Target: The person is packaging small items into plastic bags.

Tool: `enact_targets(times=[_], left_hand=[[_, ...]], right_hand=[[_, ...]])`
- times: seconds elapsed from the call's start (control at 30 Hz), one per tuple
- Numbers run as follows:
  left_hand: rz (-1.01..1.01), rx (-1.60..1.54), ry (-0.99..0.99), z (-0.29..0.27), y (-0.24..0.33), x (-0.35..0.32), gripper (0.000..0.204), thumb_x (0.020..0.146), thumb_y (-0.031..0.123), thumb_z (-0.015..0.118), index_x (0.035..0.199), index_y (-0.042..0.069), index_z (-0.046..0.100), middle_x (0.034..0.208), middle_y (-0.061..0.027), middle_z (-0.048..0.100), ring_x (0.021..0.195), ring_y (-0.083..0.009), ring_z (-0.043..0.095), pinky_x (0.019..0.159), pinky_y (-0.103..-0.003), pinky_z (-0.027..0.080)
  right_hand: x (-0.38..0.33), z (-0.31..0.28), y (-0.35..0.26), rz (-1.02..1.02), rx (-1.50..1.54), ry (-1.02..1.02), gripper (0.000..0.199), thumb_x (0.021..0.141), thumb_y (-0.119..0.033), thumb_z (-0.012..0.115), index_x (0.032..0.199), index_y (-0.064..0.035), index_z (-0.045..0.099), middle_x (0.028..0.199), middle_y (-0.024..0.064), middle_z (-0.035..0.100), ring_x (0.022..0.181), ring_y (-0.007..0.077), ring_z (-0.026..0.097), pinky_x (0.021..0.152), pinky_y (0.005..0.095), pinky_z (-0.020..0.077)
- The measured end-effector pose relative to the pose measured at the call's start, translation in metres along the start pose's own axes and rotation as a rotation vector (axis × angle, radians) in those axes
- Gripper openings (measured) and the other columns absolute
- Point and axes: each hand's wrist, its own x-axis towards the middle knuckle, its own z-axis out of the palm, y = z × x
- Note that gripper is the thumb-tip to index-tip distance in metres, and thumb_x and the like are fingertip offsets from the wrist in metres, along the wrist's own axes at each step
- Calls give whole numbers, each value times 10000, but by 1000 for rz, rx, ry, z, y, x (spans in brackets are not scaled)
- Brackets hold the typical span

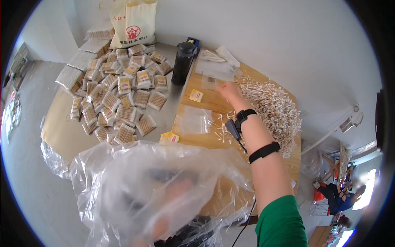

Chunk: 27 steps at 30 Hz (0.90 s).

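Observation:
My right hand [231,91] reaches to the far part of the wooden table, its fingers drawn together at the edge of a small clear plastic bag [210,80] with a barcode. Just right of the hand rises a big heap of loose cotton swabs [269,111]. A large clear plastic sheet or bag [123,181] billows across the near side. Through it my left hand [179,189] shows only as a blur, its fingers hidden. Another flat clear bag [196,120] lies on the table, near a yellow card [196,95] and more yellow cards [169,136].
Many packed swab bags [123,99] are piled on the left, beside stacked packs [82,59]. A cream tote bag [133,24] stands behind them. A black bottle [183,62] stands at the table's join. A white lamp arm [329,133] is at right; a person [341,199] sits beyond.

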Motion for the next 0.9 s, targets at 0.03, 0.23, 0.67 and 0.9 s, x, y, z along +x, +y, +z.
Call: enact_targets(times=[0.03, 0.23, 0.67, 0.9], left_hand=[[-7, 10, 13, 3, -8, 2, 430, 789, 232, 699, 1151, 36, 578, 1111, -186, 605, 1055, -378, 553, 903, -433, 453], [-29, 70, 82, 12, -43, 0, 391, 796, 211, 693, 1130, 34, 590, 1103, -185, 610, 1047, -371, 561, 902, -422, 459], [126, 78, 293, 16, -16, -12, 309, 813, 166, 682, 1084, 32, 617, 1087, -181, 620, 1030, -357, 578, 899, -398, 471], [-134, -214, 7, -8, 58, -32, 255, 832, 99, 659, 1074, 28, 619, 1086, -167, 623, 1015, -349, 588, 893, -379, 474]], right_hand=[[8, 6, -7, 41, -39, 32, 473, 779, -422, 684, 985, 3, 685, 1010, 220, 670, 963, 359, 642, 817, 414, 506], [32, 25, -37, 110, -84, 45, 508, 763, -401, 709, 1003, 45, 667, 1083, 252, 638, 1026, 376, 617, 858, 418, 494], [-73, -49, -20, -329, 330, 264, 201, 794, -175, 708, 769, -19, 586, 593, 48, 551, 544, 139, 523, 516, 298, 403], [-269, -137, -34, -401, 419, 252, 147, 814, -89, 707, 812, -38, 569, 580, -43, 441, 554, 50, 381, 501, 228, 335]])
